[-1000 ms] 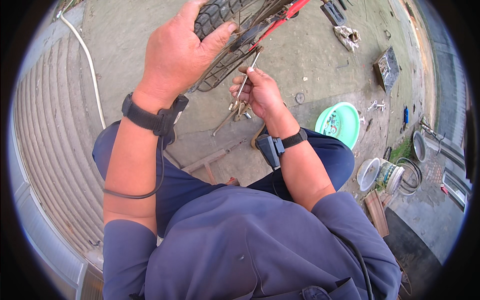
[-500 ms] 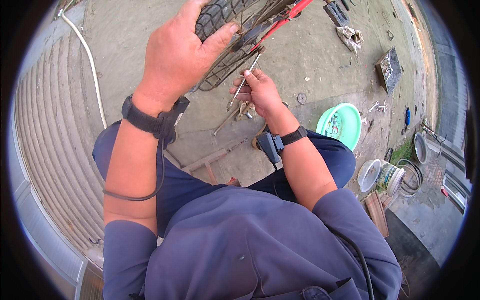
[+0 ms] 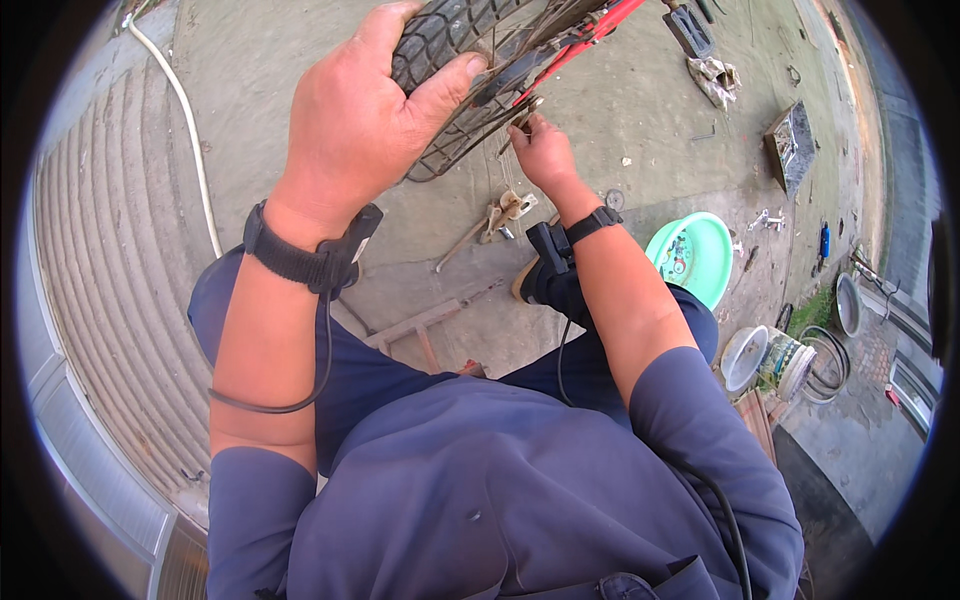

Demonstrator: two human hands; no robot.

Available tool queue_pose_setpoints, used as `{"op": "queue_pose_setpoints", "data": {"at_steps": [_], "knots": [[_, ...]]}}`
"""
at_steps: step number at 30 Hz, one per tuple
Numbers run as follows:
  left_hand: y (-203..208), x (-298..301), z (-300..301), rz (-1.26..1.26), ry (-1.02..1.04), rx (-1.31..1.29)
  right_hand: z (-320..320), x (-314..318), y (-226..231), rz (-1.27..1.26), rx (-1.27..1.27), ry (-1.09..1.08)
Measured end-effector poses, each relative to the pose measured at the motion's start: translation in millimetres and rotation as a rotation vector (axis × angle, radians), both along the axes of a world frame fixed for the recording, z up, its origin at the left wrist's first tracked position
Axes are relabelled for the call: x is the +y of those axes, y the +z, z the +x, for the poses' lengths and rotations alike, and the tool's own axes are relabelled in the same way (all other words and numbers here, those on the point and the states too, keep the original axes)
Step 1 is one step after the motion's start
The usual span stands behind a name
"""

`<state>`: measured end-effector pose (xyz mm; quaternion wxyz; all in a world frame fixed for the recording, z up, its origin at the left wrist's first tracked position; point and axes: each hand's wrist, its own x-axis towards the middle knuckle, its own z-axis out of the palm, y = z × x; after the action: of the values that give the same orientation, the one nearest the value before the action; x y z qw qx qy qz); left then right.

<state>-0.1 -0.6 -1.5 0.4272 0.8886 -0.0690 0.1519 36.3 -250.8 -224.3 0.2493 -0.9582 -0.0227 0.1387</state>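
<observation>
A bicycle wheel with a black knobby tire [image 3: 440,45] comes into view at the top, beside a red frame tube [image 3: 580,45] and a wire rack [image 3: 440,160]. My left hand [image 3: 365,115] is wrapped round the tire, thumb on its near side. At the hub end, my right hand [image 3: 545,152] has its fingers closed low on the wheel's right side. The wrench seen in it earlier is mostly hidden now by the fingers and the hub parts. Below the wheel, a dirty cloth-like piece [image 3: 508,212] and a long-handled tool [image 3: 458,247] lie on the ground.
To the right stands a light green basin [image 3: 715,240] with small parts inside. Farther off are a metal tray [image 3: 790,148], a rag [image 3: 713,78], a pedal [image 3: 688,30] and loose wrenches [image 3: 768,220]. A wooden frame [image 3: 420,322] lies between my legs; a pale hose [image 3: 185,120] runs at left.
My right hand has moved up and right to the hub, and its wrench has swung out of plain sight. The left hand keeps its hold on the tire; the view has shifted slightly.
</observation>
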Motion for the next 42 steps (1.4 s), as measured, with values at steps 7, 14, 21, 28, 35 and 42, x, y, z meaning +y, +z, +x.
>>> {"op": "queue_pose_setpoints", "data": {"at_steps": [7, 14, 21, 28, 35, 42], "knots": [[0, 0, 0, 0.004, 0.004, 0.003, 35, -23, 12, -0.167, -0.159, 0.149], [-3, 0, 1, -0.011, 0.008, -0.030, 79, -54, 61, -0.450, -0.412, 0.414], [-2, 1, 1, -0.050, -0.010, 0.005, 107, -49, 152, -0.776, -0.399, 0.750], [-3, 0, 2, -0.013, -0.009, -0.102, 106, -23, 233, -0.799, -0.012, 0.857], [-2, 2, 3, 0.038, 0.010, -0.107, 83, -12, 252, -0.017, 0.785, 0.151], [0, 1, 1, 0.060, 0.015, -0.033, -7, -6, 215, 0.711, 0.925, -0.411]]}}
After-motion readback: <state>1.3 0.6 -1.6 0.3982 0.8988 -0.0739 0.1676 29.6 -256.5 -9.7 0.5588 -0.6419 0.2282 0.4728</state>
